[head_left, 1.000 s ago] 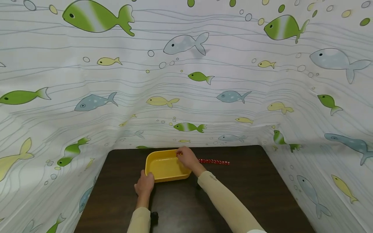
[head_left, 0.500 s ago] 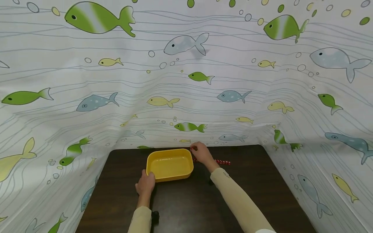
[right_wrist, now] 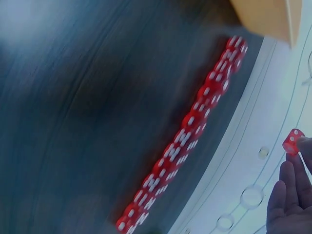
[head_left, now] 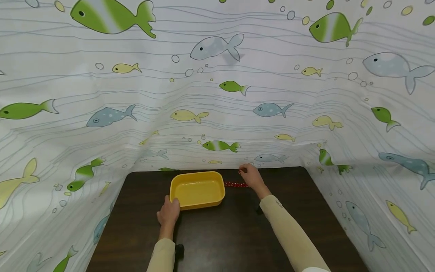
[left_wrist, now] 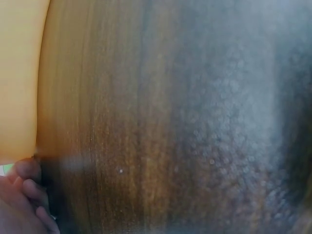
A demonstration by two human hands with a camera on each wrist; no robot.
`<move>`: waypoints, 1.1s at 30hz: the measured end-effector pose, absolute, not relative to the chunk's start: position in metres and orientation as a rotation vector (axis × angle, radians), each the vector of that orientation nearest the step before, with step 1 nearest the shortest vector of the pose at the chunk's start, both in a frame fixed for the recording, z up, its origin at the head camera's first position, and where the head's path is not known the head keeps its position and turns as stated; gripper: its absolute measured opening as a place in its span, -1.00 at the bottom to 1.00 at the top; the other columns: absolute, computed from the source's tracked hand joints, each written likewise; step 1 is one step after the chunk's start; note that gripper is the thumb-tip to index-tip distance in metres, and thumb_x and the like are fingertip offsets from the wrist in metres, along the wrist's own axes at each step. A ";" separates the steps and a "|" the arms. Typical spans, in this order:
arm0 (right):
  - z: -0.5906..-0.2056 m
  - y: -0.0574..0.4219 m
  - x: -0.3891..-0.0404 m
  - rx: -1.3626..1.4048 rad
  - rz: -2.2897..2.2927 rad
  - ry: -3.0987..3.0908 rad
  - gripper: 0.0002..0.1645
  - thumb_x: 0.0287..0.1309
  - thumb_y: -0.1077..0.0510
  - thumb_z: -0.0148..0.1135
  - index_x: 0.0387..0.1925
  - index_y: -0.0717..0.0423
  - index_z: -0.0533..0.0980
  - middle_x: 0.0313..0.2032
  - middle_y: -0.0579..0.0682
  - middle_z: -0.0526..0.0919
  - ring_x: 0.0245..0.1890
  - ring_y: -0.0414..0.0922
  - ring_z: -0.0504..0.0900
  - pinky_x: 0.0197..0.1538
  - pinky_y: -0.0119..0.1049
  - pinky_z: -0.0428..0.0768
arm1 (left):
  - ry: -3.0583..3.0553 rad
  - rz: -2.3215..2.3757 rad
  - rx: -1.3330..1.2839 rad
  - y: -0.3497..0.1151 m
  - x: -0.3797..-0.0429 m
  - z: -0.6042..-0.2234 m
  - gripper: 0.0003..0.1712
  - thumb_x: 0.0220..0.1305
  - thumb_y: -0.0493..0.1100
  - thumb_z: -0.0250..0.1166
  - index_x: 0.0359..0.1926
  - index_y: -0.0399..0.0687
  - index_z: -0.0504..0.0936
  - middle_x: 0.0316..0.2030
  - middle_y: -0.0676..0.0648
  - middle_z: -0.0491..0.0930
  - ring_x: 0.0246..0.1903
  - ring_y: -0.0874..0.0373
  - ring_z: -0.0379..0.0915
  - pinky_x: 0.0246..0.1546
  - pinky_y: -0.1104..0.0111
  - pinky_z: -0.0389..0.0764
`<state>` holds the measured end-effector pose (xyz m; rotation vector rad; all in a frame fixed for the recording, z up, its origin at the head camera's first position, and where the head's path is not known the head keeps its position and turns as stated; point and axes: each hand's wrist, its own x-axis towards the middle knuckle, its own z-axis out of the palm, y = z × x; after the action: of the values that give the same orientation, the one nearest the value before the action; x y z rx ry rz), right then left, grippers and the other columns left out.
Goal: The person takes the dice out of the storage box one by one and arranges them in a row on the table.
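A yellow plastic tray [head_left: 200,206] stands on the dark table. My left hand [head_left: 168,214] grips its near left corner, thumb over the rim; in the left wrist view its fingers [left_wrist: 30,187] curl by the tray wall [left_wrist: 18,83]. My right hand [head_left: 253,178] is raised behind a row of red dice [head_left: 234,184] to the right of the tray. Between thumb and fingers it pinches one red die [right_wrist: 293,142] with white pips. The dice row [right_wrist: 187,122] lies in a straight line, packed together, partly hidden by the right hand in the head view.
The dark wood table [head_left: 224,238] ends at a white fish-print cloth [head_left: 217,113] that rises behind it and on both sides. A corner of the tray [right_wrist: 271,19] juts in close to one end of the dice row in the right wrist view.
My right hand has moved right, from over the tray to behind the dice row, with the die between its fingers. The left hand and the tray have stayed in place.
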<state>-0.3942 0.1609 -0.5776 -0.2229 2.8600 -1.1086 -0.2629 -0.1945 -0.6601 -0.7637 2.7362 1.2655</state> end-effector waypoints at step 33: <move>-0.603 0.280 -0.377 0.054 -1.020 2.891 -0.55 0.57 0.23 0.06 0.33 0.37 0.53 0.30 0.39 0.57 0.30 0.33 0.55 0.27 0.27 0.55 | 2.717 1.256 -0.759 -0.192 -0.262 -0.655 -0.24 0.54 0.06 -0.29 0.55 -0.32 0.18 0.15 -0.44 0.60 -0.06 -0.31 0.54 0.16 -0.22 0.27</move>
<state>-0.3772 0.2805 -0.6034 0.0544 2.8911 -1.0203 -0.2617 -0.1919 -0.6550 -0.7588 2.7167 1.2558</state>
